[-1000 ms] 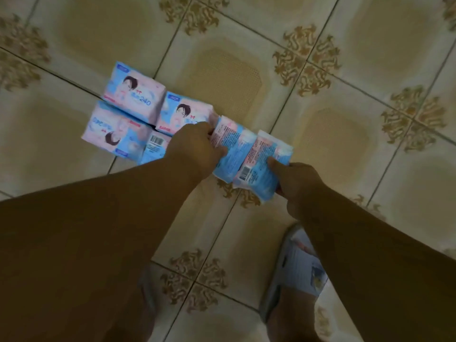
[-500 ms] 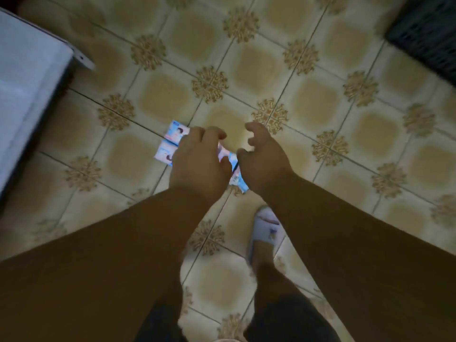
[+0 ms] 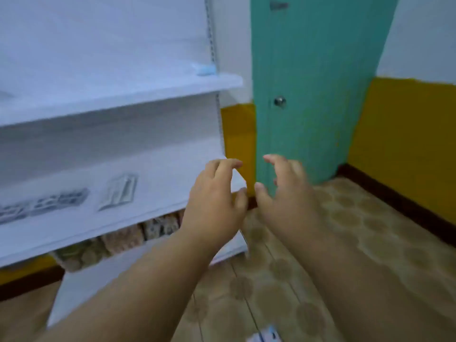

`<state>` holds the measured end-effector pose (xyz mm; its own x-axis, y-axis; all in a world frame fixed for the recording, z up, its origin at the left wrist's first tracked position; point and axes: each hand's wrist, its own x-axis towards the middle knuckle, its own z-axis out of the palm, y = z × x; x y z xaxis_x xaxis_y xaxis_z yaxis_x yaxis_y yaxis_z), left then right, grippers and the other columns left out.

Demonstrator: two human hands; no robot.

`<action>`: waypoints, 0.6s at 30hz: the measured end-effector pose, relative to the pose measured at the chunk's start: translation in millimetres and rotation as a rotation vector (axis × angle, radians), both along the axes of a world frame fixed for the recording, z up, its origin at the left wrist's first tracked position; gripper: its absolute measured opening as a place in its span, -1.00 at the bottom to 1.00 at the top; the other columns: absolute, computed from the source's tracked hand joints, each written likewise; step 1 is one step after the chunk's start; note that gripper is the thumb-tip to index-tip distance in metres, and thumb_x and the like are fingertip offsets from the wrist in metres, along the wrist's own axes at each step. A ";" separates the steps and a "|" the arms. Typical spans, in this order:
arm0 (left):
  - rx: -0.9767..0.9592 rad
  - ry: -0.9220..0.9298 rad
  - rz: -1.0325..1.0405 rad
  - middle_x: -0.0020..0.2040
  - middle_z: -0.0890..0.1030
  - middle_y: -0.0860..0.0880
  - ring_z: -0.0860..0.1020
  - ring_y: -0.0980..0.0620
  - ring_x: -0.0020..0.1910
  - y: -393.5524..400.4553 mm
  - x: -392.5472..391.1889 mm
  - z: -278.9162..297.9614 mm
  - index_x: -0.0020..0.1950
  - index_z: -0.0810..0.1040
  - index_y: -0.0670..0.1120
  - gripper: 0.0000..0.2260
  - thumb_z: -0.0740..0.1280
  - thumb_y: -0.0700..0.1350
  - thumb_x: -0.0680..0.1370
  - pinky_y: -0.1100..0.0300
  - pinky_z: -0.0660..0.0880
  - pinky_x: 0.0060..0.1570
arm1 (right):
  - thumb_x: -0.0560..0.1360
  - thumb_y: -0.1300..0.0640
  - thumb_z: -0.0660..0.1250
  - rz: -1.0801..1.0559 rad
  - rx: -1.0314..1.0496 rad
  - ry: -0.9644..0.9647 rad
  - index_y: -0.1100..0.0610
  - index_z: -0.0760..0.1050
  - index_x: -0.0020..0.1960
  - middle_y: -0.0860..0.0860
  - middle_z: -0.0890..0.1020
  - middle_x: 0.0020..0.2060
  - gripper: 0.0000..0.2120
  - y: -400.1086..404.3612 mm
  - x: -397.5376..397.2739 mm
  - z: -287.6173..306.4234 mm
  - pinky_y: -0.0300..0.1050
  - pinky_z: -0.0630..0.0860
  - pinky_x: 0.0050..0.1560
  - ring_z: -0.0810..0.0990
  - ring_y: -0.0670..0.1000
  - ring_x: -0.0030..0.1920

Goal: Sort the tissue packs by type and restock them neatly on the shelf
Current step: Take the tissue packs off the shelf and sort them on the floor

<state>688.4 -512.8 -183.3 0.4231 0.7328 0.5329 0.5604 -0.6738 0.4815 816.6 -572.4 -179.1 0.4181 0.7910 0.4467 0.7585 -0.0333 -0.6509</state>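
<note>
1. My left hand (image 3: 214, 203) and right hand (image 3: 283, 193) hang side by side in mid-air, thumbs almost touching, fingers loosely curled, nothing held in either.
2. Both sit in front of the right end of the white shelf (image 3: 138, 95), level with its middle board.
3. One pale blue pack (image 3: 204, 69) lies on the upper board, at its right end.
4. Flat grey packs (image 3: 118, 192) lie on the middle board; blur hides their print.
5. Mottled packs (image 3: 123, 240) fill the board below.
6. A blue-and-white pack (image 3: 265, 336) lies on the tiled floor (image 3: 357, 230) at the bottom edge, between my forearms.
7. A teal door (image 3: 315, 82) stands behind my hands.
</note>
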 end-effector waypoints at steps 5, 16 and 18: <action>0.165 -0.087 0.185 0.25 0.44 0.12 0.47 0.11 0.21 37.5 -89.3 94.1 0.32 0.42 0.07 -0.66 0.32 -0.07 0.55 0.20 0.38 0.05 | 0.54 0.05 0.30 0.196 0.134 -0.040 -0.07 0.31 0.42 -0.01 0.38 0.25 -0.54 62.9 -83.5 98.7 -0.06 0.44 0.19 0.47 0.02 0.16; 0.247 -0.081 0.308 0.20 0.50 0.11 0.50 0.13 0.15 138.3 -227.9 169.1 0.29 0.43 0.06 -0.69 0.29 -0.13 0.56 0.22 0.41 0.10 | 0.58 0.08 0.29 0.313 0.225 -0.013 -0.13 0.30 0.37 -0.04 0.36 0.27 -0.60 178.1 -219.5 162.6 -0.22 0.35 0.01 0.46 -0.03 0.17; 0.241 -0.079 0.328 0.19 0.51 0.11 0.50 0.12 0.14 156.2 -242.9 170.4 0.28 0.44 0.06 -0.71 0.30 -0.12 0.57 0.23 0.42 0.09 | 0.57 0.09 0.29 0.335 0.211 -0.015 -0.13 0.31 0.35 -0.05 0.36 0.27 -0.61 198.8 -237.2 163.9 -0.21 0.36 0.02 0.45 -0.02 0.19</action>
